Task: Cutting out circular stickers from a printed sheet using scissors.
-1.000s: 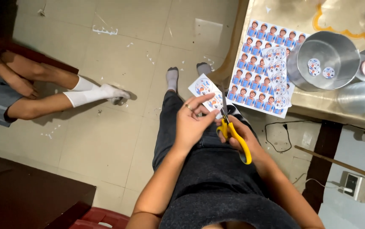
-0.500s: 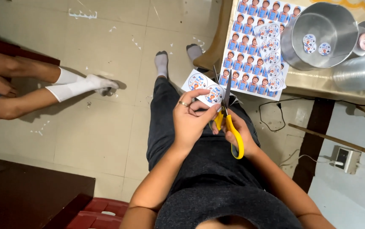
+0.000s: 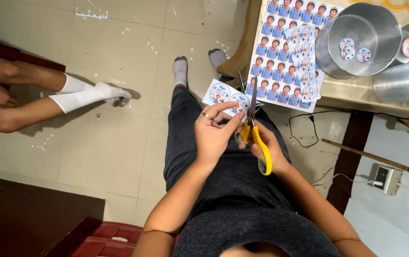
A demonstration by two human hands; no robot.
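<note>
Sticker paper, a small white sheet printed with round blue-and-orange designs (image 3: 226, 95), sits above the person's lap, pinched between thumb and fingers of the left hand (image 3: 216, 133). The right hand (image 3: 267, 148) is closed through the loops of the yellow-handled steel scissors (image 3: 253, 128), whose blades stand slightly parted and point away from the body, at the sheet's right edge.

Hazards, as judged from this view:
- The left fingertips (image 3: 235, 120) lie just beside the blades. A closing stroke taken without shifting the grip could nick them.
- The sheet is held at one edge only, so its free end may sag or twist, and the cut could wander into a printed circle.
- Offcuts would likely fall to the beige tiled floor (image 3: 119, 152), where white paper scraps already lie.

Edges and clearance:
- To the right, the table's edge (image 3: 356, 102) is near the scissor tips. A large sheet of printed portrait stickers (image 3: 280, 62) overhangs it, with a strip of round stickers on top.
- Further back on the table stand a round metal bowl (image 3: 364, 40) holding cut round stickers and a stack of clear plastic cups (image 3: 402, 81) lying on its side.
- To the left, another person's legs in white socks (image 3: 85, 95) rest on the floor, well apart from the hands.
- Open room lies to the left over the floor and forward over the knees.
</note>
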